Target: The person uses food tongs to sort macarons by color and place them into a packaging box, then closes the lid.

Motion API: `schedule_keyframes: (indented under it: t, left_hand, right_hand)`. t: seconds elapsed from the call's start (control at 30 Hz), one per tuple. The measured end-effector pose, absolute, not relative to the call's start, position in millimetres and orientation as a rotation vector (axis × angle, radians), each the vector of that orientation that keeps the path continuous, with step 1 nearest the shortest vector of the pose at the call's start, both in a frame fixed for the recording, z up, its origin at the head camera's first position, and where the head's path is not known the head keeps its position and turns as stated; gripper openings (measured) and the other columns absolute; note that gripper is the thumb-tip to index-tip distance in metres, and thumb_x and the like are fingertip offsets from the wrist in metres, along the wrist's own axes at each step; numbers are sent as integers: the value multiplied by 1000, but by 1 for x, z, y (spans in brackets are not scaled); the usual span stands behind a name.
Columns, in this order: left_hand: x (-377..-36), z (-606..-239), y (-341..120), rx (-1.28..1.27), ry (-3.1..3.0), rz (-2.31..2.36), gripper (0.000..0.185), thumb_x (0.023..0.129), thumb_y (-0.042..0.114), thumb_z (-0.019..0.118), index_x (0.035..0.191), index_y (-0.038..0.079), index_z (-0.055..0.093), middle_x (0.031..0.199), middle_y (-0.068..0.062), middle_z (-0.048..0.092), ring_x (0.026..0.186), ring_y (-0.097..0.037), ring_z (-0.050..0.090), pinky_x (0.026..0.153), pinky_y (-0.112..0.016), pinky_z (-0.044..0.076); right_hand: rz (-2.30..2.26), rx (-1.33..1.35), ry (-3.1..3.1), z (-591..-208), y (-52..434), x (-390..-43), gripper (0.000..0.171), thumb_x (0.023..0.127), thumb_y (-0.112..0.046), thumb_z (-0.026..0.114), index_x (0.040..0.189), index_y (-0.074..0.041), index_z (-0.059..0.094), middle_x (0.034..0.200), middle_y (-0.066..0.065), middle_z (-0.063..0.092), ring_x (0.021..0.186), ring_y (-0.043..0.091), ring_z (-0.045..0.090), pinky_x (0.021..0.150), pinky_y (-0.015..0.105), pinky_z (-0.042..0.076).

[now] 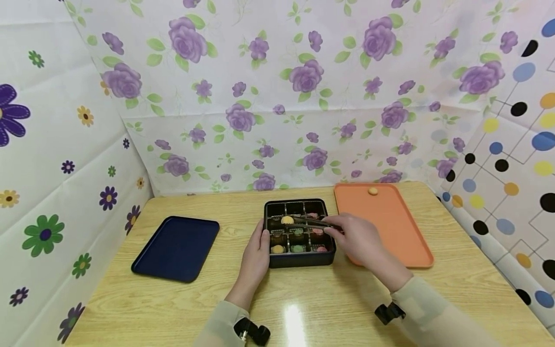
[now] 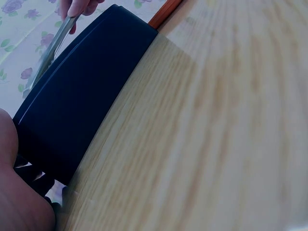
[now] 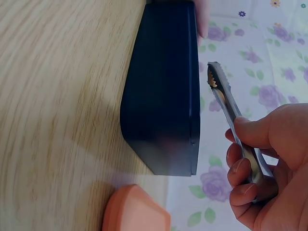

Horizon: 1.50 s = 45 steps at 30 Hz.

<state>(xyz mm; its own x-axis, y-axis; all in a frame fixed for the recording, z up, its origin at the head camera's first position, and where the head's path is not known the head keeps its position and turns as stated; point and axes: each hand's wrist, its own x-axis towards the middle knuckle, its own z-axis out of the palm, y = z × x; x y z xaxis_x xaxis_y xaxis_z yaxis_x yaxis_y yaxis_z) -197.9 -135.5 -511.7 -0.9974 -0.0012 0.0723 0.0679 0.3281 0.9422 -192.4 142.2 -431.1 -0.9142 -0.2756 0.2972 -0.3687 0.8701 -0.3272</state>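
My right hand [image 1: 357, 238] holds slim metal tongs [image 3: 231, 103] with fingers and thumb. Their tips are at a small round yellow macaron [image 1: 287, 220], above the left column of a dark blue box [image 1: 301, 260]. Clear divided compartments in the box hold several macarons: yellow [image 1: 278, 249], green [image 1: 297, 248] and pink [image 1: 321, 249] ones show in the nearest row. Against the box's left side rests my left hand [image 1: 257, 253], its fingers fairly straight along the wall. The left wrist view shows only part of that hand, beside the box's corner.
An orange tray [image 1: 416, 241] lies right of the box, with one tan round macaron [image 1: 373, 191] near its far edge. To the left is a dark blue tray [image 1: 178, 248]. Flower-patterned cloth [image 1: 277, 130] hangs behind the wooden table [image 1: 143, 313].
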Motion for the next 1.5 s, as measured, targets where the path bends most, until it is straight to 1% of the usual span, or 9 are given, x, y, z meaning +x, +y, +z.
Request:
schedule_keyframes:
  t: [0.1,0.27,0.37,0.5,0.8,0.97,1.2,1.37,1.5]
  left_hand:
    - [-198,-512,-135,-63,-2516,-1783,59,124,38,36,178,16,25,181,-9,27,165,-37,26,131,-63,26]
    - [-199,-511,-136,-66,-2516,-1785,59,124,38,36,178,16,25,181,-9,26,165,-38,26,131,-63,26]
    - [-199,-511,-136,-59,-2514,-1785,59,124,38,36,178,17,25,181,-9,27,165,-37,26,131,-63,26]
    - [-199,-511,-136,-48,-2514,-1787,60,124,39,36,178,17,26,181,-9,27,165,-37,26,132,-63,25]
    - [-200,-513,-137,-66,-2505,-1772,60,124,40,36,178,16,26,180,-9,28,165,-37,26,132,-62,25]
    - [-198,-514,-137,-69,-2504,-1780,61,123,41,36,178,15,26,181,-9,27,165,-37,26,132,-63,25]
    - [-197,-516,-137,-57,-2510,-1771,60,124,40,36,177,15,27,180,-10,28,165,-38,27,131,-63,26]
    - [-197,-516,-136,-58,-2508,-1779,59,124,38,36,177,15,27,180,-10,29,165,-38,27,131,-63,26]
    - [-198,-515,-137,-66,-2509,-1777,60,124,40,36,178,16,26,180,-9,29,165,-38,27,131,-63,26]
  right_hand:
    - [561,492,-2812,-431,138,-194,30,109,-27,76,136,-18,81,129,10,77,106,34,76,83,57,63]
    - [540,484,-2828,-432,131,-197,31,108,-27,77,137,-19,81,127,9,78,100,30,76,73,48,61]
    - [533,481,-2833,-432,126,-199,31,107,-28,78,137,-19,81,123,8,79,94,27,75,69,45,59]
    - [534,484,-2846,-433,120,-202,30,107,-29,78,135,-20,81,114,4,79,87,24,74,68,45,59]
    - [571,490,-2854,-437,114,-206,28,108,-29,78,134,-20,82,124,6,80,103,29,77,80,54,64]
    - [546,495,-2857,-439,112,-207,28,107,-28,78,133,-20,83,126,6,79,102,28,77,77,52,64]
    - [531,496,-2864,-442,109,-209,29,107,-28,79,134,-19,82,126,7,79,93,25,77,69,44,61]
    - [539,488,-2881,-443,108,-210,28,107,-28,78,133,-19,82,128,7,79,103,27,77,75,49,63]
    - [550,483,-2883,-442,107,-212,29,107,-28,78,134,-19,82,129,7,78,104,27,77,74,49,63]
